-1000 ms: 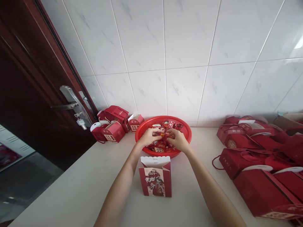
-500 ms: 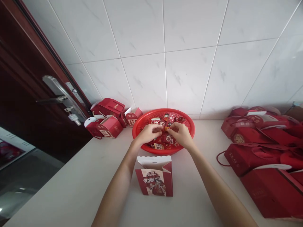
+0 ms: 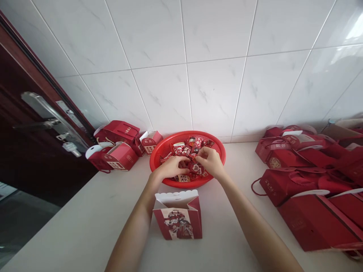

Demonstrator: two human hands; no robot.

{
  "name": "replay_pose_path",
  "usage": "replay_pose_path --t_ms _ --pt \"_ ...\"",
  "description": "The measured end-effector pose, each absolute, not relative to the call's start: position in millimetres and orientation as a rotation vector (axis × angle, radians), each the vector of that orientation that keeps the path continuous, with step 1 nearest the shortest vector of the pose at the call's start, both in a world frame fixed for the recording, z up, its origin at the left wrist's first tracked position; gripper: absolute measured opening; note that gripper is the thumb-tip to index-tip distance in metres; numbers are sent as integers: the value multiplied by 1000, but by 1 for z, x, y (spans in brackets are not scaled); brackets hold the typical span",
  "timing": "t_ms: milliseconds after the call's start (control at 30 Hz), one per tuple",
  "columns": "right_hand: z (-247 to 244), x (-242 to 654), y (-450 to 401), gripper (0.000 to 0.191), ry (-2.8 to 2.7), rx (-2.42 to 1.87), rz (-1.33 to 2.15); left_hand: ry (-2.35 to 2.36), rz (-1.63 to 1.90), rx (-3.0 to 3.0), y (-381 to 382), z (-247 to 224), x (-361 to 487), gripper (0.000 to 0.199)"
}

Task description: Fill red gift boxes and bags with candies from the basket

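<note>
A red plastic basket point(image 3: 219, 149) holds many small wrapped candies point(image 3: 196, 168) in red and printed wrappers. My left hand point(image 3: 172, 167) reaches into its left side, palm down over the candies. Its thumb and fingers are curved with a gap between them, and the palm side is hidden. On the right, my right hand point(image 3: 209, 160) pinches a small red candy point(image 3: 193, 156) between thumb and fingertips, low over the pile. Between my forearms stands an open-topped red gift box point(image 3: 178, 223) with a printed figure on its front and a scalloped white flap; its inside is mostly hidden.
Several small red gift boxes point(image 3: 120, 156) sit at the back left beside a dark door point(image 3: 28, 143) with keys in its lock. More red boxes point(image 3: 317, 223) crowd the right side of the white table point(image 3: 93, 223). A tiled wall point(image 3: 159, 94) rises behind the basket.
The view has turned slightly right, shifting everything left in the picture. Both hands stay in the basket. The orange-yellow piece at my right fingertips earlier shows less clearly now.
</note>
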State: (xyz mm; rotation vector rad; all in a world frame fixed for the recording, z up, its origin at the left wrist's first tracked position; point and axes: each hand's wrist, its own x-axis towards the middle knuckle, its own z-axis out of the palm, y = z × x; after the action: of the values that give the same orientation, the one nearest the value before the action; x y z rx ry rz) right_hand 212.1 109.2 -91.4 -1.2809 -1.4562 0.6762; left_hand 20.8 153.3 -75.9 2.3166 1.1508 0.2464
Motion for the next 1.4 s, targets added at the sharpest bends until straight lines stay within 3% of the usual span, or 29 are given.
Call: replay_pose_path --t_ms 67,300,533,833,967,1233,1400 --pt "-92 212 109 12 -1450 -1282 675 1164 225 2324 153 -76 21 48" --pt "-94 212 111 13 -1411 -1294 661 1109 279 2313 152 -73 21 17" --pt "-98 213 114 3 -1335 -1292 651 1048 639 2202 155 -78 18 18" --pt "-95 216 110 21 -1491 -1111 843 862 830 2078 152 -76 18 23" --pt "-96 216 110 21 -1569 -1138 822 911 878 2040 156 -82 18 26" --pt "-96 217 110 24 -1358 -1180 843 1279 410 2338 153 -78 19 30" --pt "-96 217 110 27 -1311 -1159 880 1272 148 2422 149 -74 21 47"
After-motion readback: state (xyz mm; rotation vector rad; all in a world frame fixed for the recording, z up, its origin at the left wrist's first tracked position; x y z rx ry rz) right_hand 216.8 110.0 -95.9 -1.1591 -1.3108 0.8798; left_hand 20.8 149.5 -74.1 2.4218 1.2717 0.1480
